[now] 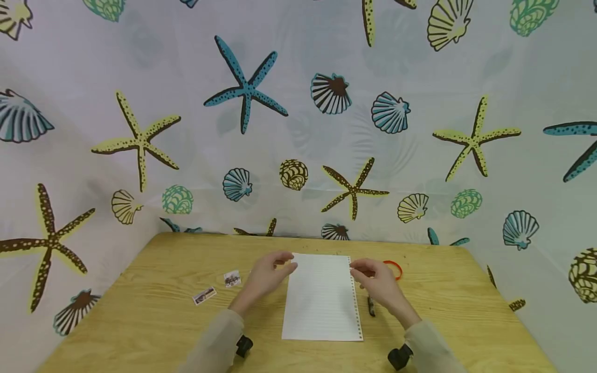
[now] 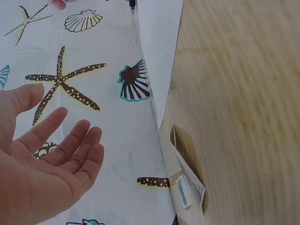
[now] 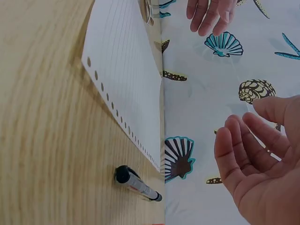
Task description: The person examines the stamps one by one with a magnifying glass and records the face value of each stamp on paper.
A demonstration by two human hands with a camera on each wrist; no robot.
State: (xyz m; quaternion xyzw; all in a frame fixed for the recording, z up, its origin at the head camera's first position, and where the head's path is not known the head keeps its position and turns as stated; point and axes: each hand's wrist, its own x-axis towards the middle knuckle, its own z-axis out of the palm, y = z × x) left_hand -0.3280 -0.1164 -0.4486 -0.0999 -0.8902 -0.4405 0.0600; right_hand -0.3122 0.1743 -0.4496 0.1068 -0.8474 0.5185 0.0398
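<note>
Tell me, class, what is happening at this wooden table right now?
A person's left hand and right hand hover open at the far corners of a white lined sheet of punched paper lying flat on the wooden table. A black marker pen lies right of the sheet, two small picture cards left of it.

You're wearing loose, pale beige long sleeves running down to both wrists, and a small black camera is strapped under each one. Your left hand (image 1: 266, 277) and right hand (image 1: 379, 285) are showing bare, no gloves, rings or watch.
</note>
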